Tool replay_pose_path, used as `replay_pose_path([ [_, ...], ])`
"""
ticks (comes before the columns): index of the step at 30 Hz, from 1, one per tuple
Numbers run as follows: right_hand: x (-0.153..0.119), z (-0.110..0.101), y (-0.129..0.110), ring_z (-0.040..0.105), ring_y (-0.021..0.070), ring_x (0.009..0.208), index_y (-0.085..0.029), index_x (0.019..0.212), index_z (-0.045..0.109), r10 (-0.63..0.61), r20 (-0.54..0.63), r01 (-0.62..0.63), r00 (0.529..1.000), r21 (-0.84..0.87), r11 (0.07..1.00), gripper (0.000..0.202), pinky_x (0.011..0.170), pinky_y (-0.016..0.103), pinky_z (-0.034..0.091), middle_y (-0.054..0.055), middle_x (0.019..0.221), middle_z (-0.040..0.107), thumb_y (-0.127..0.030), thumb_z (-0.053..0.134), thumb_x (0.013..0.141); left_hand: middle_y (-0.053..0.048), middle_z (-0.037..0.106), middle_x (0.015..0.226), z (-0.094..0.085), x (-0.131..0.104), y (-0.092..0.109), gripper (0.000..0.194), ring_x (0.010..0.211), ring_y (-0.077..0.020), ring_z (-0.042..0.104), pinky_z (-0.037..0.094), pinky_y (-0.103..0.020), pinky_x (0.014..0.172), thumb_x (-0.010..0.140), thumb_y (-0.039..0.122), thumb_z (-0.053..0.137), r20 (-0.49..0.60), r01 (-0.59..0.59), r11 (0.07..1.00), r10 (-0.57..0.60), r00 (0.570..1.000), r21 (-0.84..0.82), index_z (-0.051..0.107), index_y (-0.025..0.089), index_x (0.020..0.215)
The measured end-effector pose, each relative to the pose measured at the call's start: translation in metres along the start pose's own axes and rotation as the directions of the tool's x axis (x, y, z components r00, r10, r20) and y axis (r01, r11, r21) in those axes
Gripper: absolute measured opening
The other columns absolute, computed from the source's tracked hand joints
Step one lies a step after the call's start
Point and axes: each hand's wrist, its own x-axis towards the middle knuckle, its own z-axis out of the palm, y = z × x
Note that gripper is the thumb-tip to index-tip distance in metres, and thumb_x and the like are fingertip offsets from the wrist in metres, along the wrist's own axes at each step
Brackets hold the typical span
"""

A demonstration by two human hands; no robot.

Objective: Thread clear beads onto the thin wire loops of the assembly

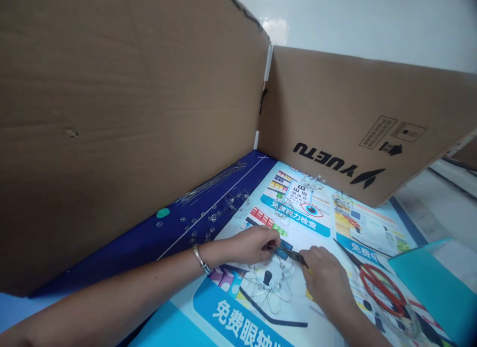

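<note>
My left hand (257, 244), with a bangle at the wrist, is closed in a pinch over the printed sheet. Its fingers hold part of a beaded wire flower (274, 290), whose clear beads and wire-loop petals spread below the hand. My right hand (324, 272) is wrapped round a pair of pliers (294, 255). The jaws point left and meet the work at my left fingertips. What exactly lies between the jaws is too small to make out.
Loose clear beads (212, 217) and a bundle of thin wires (208, 184) lie at the left. More wire flowers (313, 183) sit toward the back. Red-handled scissors (383, 290) and a teal sheet (439, 282) are at the right. Cardboard walls (335, 113) stand behind and left.
</note>
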Motion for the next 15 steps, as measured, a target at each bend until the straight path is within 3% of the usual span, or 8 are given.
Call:
replay_pose_path([
  [7, 0.019, -0.007, 0.019, 0.050, 0.0176, 0.082, -0.019, 0.088, 0.060, 0.063, -0.028, -0.063, 0.998, 0.014, 0.998, 0.016, 0.073, 0.027, 0.035, 0.004, 0.080, 0.057, -0.018, 0.045, 0.083, 0.001, 0.060, 0.078, 0.008, 0.027, -0.021, 0.022, 0.069, -0.0128, 0.054, 0.041, -0.020, 0.059, 0.064, 0.004, 0.055, -0.080, 0.163, 0.978, -0.174, 0.981, -0.133, 0.057, 0.017, 0.082],
  [11, 0.028, -0.002, 0.027, 0.050, 0.0165, 0.082, -0.019, 0.087, 0.060, 0.077, -0.084, -0.075, 0.993, 0.029, 0.997, 0.014, 0.072, 0.026, 0.035, 0.004, 0.081, 0.058, -0.020, 0.047, 0.083, 0.002, 0.061, 0.075, 0.013, 0.050, -0.025, 0.024, 0.066, -0.0112, 0.056, 0.042, -0.019, 0.058, 0.064, 0.003, 0.056, -0.085, 0.169, 0.975, -0.183, 0.979, -0.145, 0.055, 0.016, 0.084],
  [15, 0.027, 0.005, 0.029, 0.051, 0.0153, 0.082, -0.019, 0.084, 0.060, 0.069, -0.061, -0.069, 0.996, 0.002, 0.998, 0.010, 0.072, 0.024, 0.034, 0.002, 0.078, 0.058, -0.017, 0.050, 0.081, 0.002, 0.060, 0.075, 0.019, 0.059, -0.023, 0.025, 0.064, -0.0096, 0.054, 0.040, -0.018, 0.055, 0.064, 0.003, 0.057, -0.103, 0.173, 0.974, -0.189, 0.977, -0.147, 0.053, 0.017, 0.085],
])
